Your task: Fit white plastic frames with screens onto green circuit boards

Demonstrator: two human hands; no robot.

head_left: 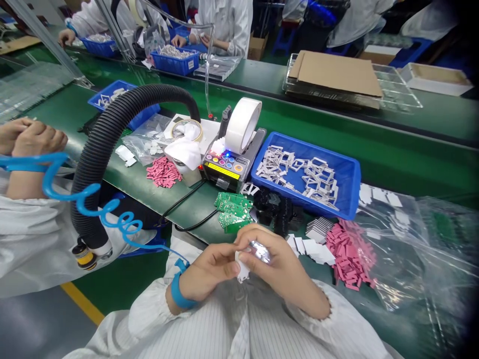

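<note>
My left hand (213,267), with a blue wrist strap (181,289) and coiled cord, pinches a small white plastic piece (242,270) between thumb and fingers. From the other side my right hand (279,262) grips the same piece, its thumb pressed on the front. A shiny silvery, see-through item (260,252) shows within the curl of my right fingers; its kind is unclear. Just beyond my hands lie green circuit boards (234,207) and a heap of black parts (277,207). White pads (310,249) and pink strips (346,254) lie to the right.
A blue bin (354,192) of white frames stands behind the boards, beside a tape dispenser (224,172) with a white tape roll (243,124). A thick black hose (101,144) arches at left, near a co-worker's hands (37,142). Plastic bags (404,249) lie right.
</note>
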